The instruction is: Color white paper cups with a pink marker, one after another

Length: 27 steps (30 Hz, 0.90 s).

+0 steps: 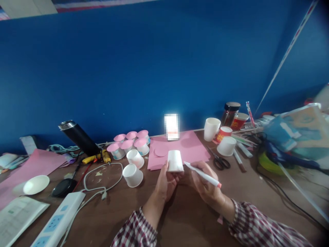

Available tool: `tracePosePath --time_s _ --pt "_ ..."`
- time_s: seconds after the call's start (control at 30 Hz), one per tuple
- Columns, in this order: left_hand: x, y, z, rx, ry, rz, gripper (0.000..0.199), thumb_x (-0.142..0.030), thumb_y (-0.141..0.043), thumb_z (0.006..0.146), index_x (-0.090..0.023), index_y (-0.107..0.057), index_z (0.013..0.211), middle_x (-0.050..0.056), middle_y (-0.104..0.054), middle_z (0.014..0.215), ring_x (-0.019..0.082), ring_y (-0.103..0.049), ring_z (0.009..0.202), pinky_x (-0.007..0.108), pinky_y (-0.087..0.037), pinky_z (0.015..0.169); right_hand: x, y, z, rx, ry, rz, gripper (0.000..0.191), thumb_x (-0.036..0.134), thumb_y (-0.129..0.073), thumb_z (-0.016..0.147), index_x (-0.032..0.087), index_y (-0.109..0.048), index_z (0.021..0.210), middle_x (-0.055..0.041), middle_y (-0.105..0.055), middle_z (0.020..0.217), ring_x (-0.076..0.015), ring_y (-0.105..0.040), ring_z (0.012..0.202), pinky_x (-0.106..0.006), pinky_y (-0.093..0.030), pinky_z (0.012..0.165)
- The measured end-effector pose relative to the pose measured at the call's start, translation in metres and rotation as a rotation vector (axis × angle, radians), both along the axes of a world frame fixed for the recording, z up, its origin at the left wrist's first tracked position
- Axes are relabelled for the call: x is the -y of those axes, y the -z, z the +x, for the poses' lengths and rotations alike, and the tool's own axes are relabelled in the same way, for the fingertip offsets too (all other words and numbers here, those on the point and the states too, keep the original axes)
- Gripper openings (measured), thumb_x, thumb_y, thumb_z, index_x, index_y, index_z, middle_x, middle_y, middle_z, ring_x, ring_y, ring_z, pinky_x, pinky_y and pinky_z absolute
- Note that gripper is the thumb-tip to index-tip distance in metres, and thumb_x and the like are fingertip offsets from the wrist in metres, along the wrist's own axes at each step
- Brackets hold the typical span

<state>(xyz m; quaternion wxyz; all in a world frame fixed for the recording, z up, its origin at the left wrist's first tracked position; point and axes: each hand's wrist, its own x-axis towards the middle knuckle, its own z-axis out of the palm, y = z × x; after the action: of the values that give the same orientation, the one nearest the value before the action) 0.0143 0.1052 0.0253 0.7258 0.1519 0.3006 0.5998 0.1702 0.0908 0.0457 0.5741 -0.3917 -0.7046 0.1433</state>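
My left hand [166, 183] grips a white paper cup [175, 160] that is turned mouth down, its rim resting by my fingers. In my right hand [205, 181] is a white marker [205, 175] with a reddish end, its tip pointing at the cup's right side with a small gap between them. Beyond the cup lie sheets of pink paper [190, 147] with a round pink disc [161, 150] on top. To the left stand two plain white cups [133, 175] and several cups with pink tops [128, 145].
Scissors [221, 162], more paper cups [212, 129] and a dark-lidded jar [230, 115] stand on the right, near a glue gun [272, 145]. Leftward are a power strip [60, 218], a white cable [88, 187] and a black flask [81, 139]. A bright, blurred screen [171, 127] leans on the blue wall [154, 68].
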Motion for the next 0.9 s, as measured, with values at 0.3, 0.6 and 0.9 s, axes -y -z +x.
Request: tracePosePath --time_s 0.3,0.6,0.9 --pt "-0.0012 0.0022 0.001 -0.03 0.031 -0.024 0.036 -0.04 -0.05 0.098 -0.011 -0.067 0.107 0.01 -0.073 0.092 0.018 -0.067 0.079 0.029 -0.053 0.072 -0.0002 0.007 -0.0002 0.014 0.014 -0.038 0.007 0.018 -0.056 0.092 0.021 -0.062 0.094 -0.0041 -0.067 0.079 -0.0174 -0.064 0.067 -0.028 -0.053 0.059" --pt "-0.0016 0.0032 0.0002 -0.025 0.043 -0.036 0.04 -0.042 -0.046 0.1 -0.01 -0.068 0.109 0.011 -0.073 0.094 0.017 -0.067 0.079 0.03 -0.054 0.075 -0.0009 0.0061 0.001 0.03 -0.003 -0.026 0.008 0.017 -0.056 0.092 0.021 -0.062 0.095 -0.0048 -0.07 0.081 -0.018 -0.067 0.069 -0.028 -0.054 0.062" --pt "-0.0033 0.0065 0.0002 -0.032 0.033 -0.033 0.044 -0.047 -0.048 0.098 -0.011 -0.066 0.113 0.012 -0.073 0.095 0.019 -0.067 0.082 0.031 -0.055 0.075 -0.0005 0.0067 -0.0001 -0.003 0.029 -0.084 0.005 0.02 -0.056 0.092 0.02 -0.061 0.093 -0.0038 -0.068 0.077 -0.0174 -0.066 0.064 -0.028 -0.054 0.06"
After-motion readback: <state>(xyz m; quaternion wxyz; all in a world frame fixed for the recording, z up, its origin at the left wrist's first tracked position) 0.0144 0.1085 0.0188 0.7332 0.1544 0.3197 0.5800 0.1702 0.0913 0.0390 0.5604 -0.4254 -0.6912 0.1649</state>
